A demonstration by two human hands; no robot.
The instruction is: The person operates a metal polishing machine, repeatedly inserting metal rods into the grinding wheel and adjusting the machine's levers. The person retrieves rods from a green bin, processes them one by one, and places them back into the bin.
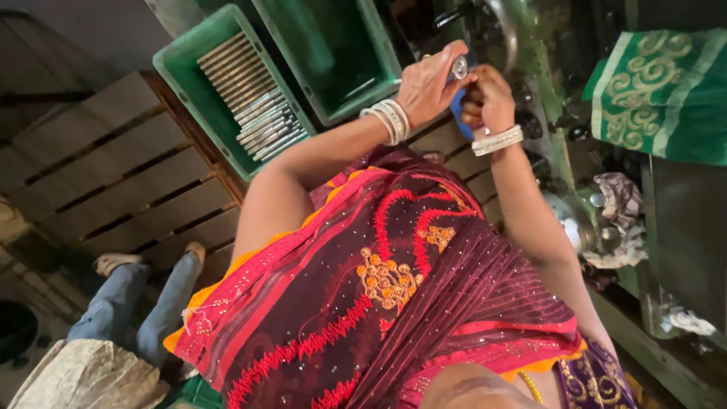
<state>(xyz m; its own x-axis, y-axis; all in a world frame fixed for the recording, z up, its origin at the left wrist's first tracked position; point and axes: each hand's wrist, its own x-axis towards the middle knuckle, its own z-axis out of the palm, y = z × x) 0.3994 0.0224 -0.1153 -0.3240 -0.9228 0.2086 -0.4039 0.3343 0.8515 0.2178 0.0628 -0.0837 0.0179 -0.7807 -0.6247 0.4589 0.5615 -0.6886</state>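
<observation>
Your left hand [428,87] pinches a small metal part [459,67] at the fingertips; right hand [485,98] is fisted on a blue cloth [458,113] just below, both over the machine [530,45]. Looks like wiping/cleaning step. Next needs a firm grip & steady rub.

One head-worn view looks steeply down the person's own draped front, close in, tilted sideways, toward both raised hands, the green crates [198,67] and wooden pallet [113,174] beyond.
</observation>
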